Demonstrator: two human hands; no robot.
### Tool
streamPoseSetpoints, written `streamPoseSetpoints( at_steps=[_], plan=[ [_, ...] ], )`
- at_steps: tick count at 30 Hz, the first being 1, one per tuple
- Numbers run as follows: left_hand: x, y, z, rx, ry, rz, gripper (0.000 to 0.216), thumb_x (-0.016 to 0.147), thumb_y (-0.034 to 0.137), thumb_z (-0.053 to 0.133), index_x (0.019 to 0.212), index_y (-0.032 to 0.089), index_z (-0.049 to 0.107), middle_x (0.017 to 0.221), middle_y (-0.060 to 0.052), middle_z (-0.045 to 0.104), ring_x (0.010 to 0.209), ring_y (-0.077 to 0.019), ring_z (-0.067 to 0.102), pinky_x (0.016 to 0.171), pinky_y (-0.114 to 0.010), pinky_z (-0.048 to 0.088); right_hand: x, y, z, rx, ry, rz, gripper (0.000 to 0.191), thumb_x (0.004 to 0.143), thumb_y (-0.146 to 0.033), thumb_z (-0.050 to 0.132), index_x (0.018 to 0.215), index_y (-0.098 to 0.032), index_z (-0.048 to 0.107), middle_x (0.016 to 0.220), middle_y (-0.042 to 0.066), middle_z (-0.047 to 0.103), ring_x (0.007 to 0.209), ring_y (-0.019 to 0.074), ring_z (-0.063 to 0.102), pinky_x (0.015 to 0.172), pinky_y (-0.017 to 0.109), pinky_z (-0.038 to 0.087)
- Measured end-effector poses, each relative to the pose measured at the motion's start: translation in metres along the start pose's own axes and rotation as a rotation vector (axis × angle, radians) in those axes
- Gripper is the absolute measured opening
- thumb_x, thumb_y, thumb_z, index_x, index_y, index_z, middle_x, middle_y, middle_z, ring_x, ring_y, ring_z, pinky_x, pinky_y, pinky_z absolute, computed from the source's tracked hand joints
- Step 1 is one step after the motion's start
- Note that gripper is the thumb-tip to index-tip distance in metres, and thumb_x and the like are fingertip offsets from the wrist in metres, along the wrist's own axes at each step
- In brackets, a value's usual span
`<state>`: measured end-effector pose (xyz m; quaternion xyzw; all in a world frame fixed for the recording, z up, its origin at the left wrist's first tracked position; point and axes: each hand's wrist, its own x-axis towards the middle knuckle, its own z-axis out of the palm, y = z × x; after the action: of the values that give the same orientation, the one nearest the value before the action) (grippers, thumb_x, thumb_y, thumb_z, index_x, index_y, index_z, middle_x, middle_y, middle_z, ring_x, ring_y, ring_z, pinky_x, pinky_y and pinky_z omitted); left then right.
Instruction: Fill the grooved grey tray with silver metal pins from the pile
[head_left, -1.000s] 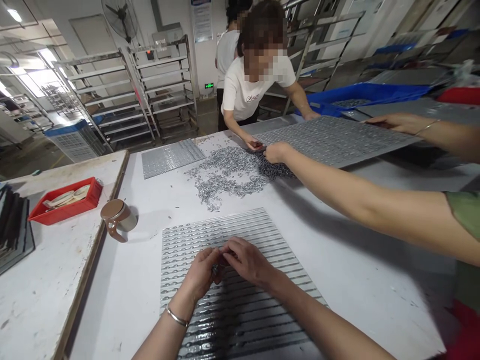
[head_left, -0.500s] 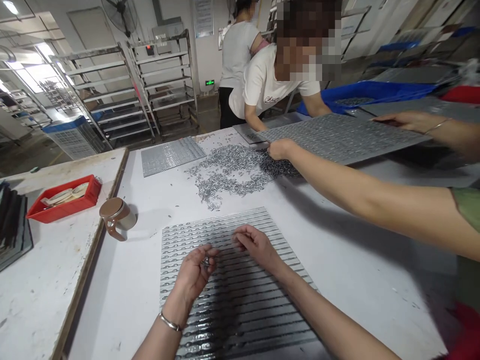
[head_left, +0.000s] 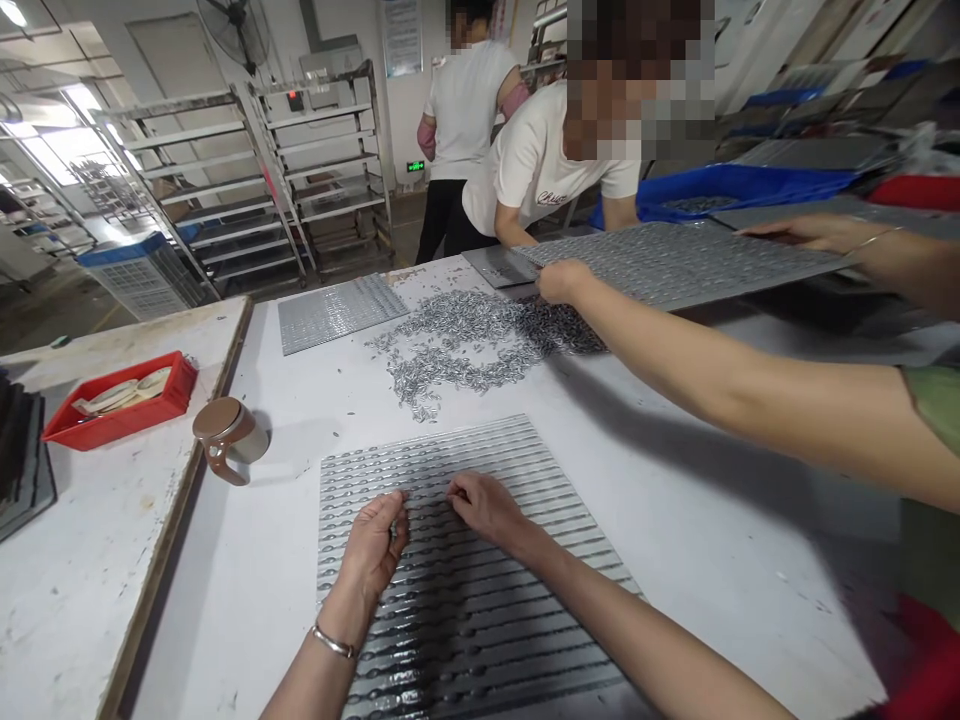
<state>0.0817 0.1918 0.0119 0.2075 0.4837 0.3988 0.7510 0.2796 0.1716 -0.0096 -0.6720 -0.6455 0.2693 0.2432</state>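
"What's left of the hands?"

"Well out from the left hand (head_left: pixel 379 540), a red tray (head_left: pixel 124 425); nearer it, a brown mug (head_left: pixel 238 435)."

"And that hand's own grip?"

"Fingers curled in, thumb against them. I can't tell whether anything sits inside."

"Where's the grooved board (head_left: pixel 480 600)?"

"Flat beneath both hands, reaching out to either side of them. Small dark pieces sit in rows along its left part. Beyond the hands, past its far edge, lies a loose pile of shiny pieces (head_left: pixel 465 320)."

"The right hand (head_left: pixel 487 512)?"

"Just beside the left, fingertips bunched over the board. Whether they pinch a piece, I can't tell."

"Farther right?"

"Beyond that hand, a co-worker's hand (head_left: pixel 566 283) grips the edge of a raised grey panel (head_left: pixel 660 265)."
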Motion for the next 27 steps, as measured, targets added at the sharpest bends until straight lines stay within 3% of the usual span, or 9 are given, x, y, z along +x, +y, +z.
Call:
streamPoseSetpoints(
  at_steps=[5, 8, 12, 18, 20, 23, 27],
  plan=[
    [-0.005, 0.000, 0.011, -0.014, -0.113, -0.014, 0.049, 0.049, 0.033, 0.098, 0.085, 0.010, 0.072, 0.070, -0.003, 0.067, 0.058, -0.0066, 0.056, 0.053, -0.016, 0.044, -0.001, -0.002, 0.002, -0.004, 0.048, 0.091, 0.016, 0.082, -0.011, 0.060, 0.096, -0.017, 0.064, 0.082, 0.004, 0.071, 0.078, 0.0193, 0.065, 0.070, 0.027, 0.044],
    [-0.011, 0.000, 0.017, 0.023, -0.189, -0.028, 0.045, 0.051, 0.034, 0.096, 0.079, 0.013, 0.068, 0.072, -0.004, 0.068, 0.054, -0.0066, 0.053, 0.047, -0.016, 0.037, -0.012, -0.009, -0.004, 0.141, 0.115, -0.012, 0.008, 0.090, -0.022, 0.057, 0.094, -0.019, 0.064, 0.084, 0.003, 0.071, 0.077, 0.0167, 0.065, 0.071, 0.026, 0.047],
    [-0.016, -0.005, 0.026, 0.107, -0.264, -0.021, 0.043, 0.055, 0.037, 0.094, 0.073, 0.013, 0.063, 0.069, -0.002, 0.065, 0.050, -0.0055, 0.049, 0.043, -0.016, 0.030, -0.032, -0.026, -0.015, 0.360, 0.139, -0.184, 0.018, 0.092, -0.030, 0.055, 0.097, -0.021, 0.069, 0.089, 0.004, 0.074, 0.081, 0.0179, 0.067, 0.073, 0.028, 0.049],
    [-0.017, -0.014, 0.033, 0.180, -0.293, 0.066, 0.038, 0.062, 0.037, 0.090, 0.073, 0.014, 0.062, 0.060, 0.001, 0.061, 0.044, -0.0053, 0.044, 0.040, -0.018, 0.025, -0.040, -0.027, -0.023, 0.488, 0.053, -0.033, 0.019, 0.088, -0.034, 0.057, 0.081, -0.019, 0.067, 0.076, 0.001, 0.071, 0.071, 0.0166, 0.064, 0.067, 0.027, 0.048],
    [-0.016, -0.013, 0.032, 0.141, -0.225, 0.054, 0.033, 0.065, 0.032, 0.088, 0.077, 0.013, 0.063, 0.070, -0.004, 0.068, 0.048, -0.0068, 0.050, 0.043, -0.018, 0.033, -0.034, -0.020, -0.024, 0.438, 0.060, 0.009, 0.021, 0.088, -0.034, 0.056, 0.078, -0.019, 0.066, 0.074, 0.000, 0.069, 0.070, 0.0164, 0.062, 0.065, 0.026, 0.046],
    [-0.012, -0.007, 0.026, 0.038, -0.087, 0.016, 0.024, 0.068, 0.017, 0.083, 0.085, 0.012, 0.066, 0.083, -0.011, 0.073, 0.062, -0.0121, 0.062, 0.055, -0.022, 0.047, -0.025, -0.010, -0.020, 0.180, 0.078, 0.086, 0.018, 0.087, -0.027, 0.054, 0.077, -0.018, 0.067, 0.074, 0.001, 0.070, 0.072, 0.0167, 0.063, 0.067, 0.025, 0.044],
    [-0.008, 0.000, 0.015, -0.001, -0.047, -0.016, 0.014, 0.075, 0.010, 0.076, 0.087, 0.009, 0.068, 0.086, -0.014, 0.073, 0.064, -0.0118, 0.064, 0.055, -0.020, 0.047, -0.018, -0.008, -0.008, -0.067, 0.005, 0.151, 0.019, 0.087, -0.020, 0.055, 0.075, -0.019, 0.069, 0.077, 0.002, 0.073, 0.075, 0.0177, 0.066, 0.069, 0.025, 0.041]
  ],
)
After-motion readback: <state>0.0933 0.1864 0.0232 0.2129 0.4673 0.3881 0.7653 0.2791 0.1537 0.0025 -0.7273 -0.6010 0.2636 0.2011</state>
